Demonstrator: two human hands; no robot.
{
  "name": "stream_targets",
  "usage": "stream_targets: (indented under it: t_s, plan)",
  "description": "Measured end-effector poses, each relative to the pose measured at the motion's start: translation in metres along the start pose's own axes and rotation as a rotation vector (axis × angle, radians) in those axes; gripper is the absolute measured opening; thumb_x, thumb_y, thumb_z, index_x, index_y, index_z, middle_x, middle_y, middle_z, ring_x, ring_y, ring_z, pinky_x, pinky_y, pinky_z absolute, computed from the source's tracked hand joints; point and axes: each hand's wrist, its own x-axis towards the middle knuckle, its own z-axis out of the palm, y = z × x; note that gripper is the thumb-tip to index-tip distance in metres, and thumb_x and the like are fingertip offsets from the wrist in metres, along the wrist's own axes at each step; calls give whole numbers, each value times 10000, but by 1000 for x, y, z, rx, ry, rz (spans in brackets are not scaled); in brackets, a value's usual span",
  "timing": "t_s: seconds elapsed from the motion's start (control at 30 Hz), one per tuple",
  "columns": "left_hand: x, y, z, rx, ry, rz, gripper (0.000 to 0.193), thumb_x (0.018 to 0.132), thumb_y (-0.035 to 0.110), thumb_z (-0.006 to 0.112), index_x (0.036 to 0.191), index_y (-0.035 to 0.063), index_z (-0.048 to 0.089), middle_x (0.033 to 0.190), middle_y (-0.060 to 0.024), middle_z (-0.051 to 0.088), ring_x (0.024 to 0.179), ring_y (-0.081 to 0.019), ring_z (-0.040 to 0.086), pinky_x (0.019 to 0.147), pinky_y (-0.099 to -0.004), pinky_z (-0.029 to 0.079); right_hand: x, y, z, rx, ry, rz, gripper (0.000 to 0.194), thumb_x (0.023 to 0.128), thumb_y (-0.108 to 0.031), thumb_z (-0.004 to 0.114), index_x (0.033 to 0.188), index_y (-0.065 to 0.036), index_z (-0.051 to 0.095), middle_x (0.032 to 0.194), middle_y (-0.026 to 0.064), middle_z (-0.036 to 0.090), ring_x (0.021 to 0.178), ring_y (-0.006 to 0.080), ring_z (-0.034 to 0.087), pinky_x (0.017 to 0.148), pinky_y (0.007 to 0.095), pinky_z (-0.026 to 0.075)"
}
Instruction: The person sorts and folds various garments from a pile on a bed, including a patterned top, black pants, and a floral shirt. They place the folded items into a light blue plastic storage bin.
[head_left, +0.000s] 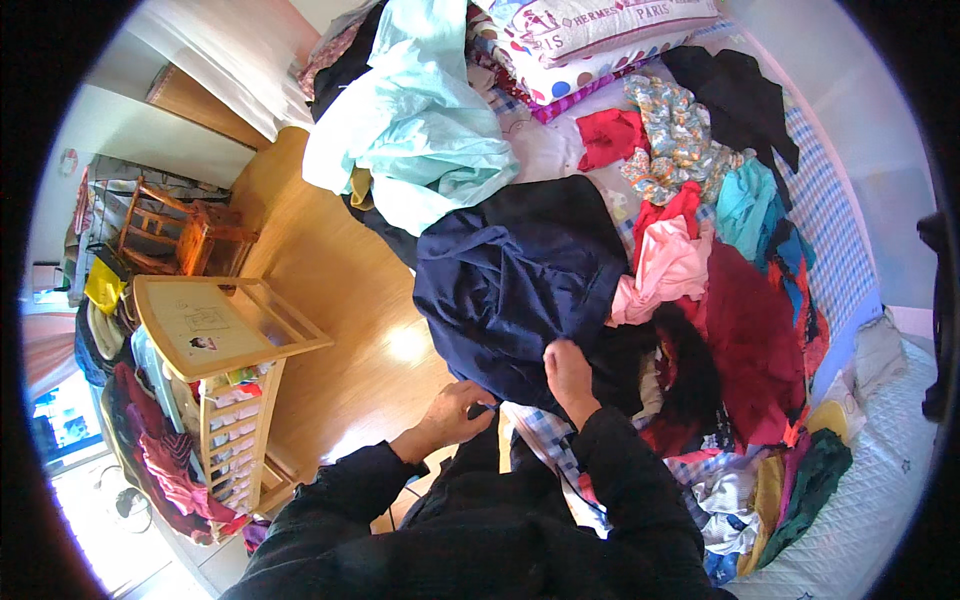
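Observation:
A dark navy garment (517, 292) lies spread and wrinkled at the bed's edge right before me. My left hand (459, 411) is at its near left corner, with the thumb and fingers pinching the cloth's edge. Farther right, my right hand (570, 375) is curled on the garment's near part and appears to grip a fold. Beyond the navy cloth is a heaped pale mint-green fabric (420, 135). A pink garment (664, 266) touches the navy one on its right side, and a dark red garment (754, 345) lies past that.
Clothes lie all over the bed, including a black garment (731, 97) and a floral one (667, 135). Folded bedding (592, 52) is stacked at the far end. To the left are the wooden floor (360, 300), a wooden crib (232, 427) holding clothes and a wooden chair (199, 236).

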Motion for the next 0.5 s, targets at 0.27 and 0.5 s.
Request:
stream_targets:
  t_s: [0.27,0.5]
  plan:
    - [1,21,-5,61,-71,41,374,708,176,724,1052,67,623,1014,-150,621,971,-332,585,849,-410,471,36,14,-25,-145,-73,368,257,788,-232,658,991,-79,616,952,146,610,857,361,617,718,465,501]
    - [5,15,-8,297,44,93,859,594,226,807,1339,86,404,1405,-238,318,1310,-408,308,1082,-493,240,-3,-101,-91,1008,-829,17,237,801,-232,707,807,-13,618,643,26,566,614,145,559,555,318,437]
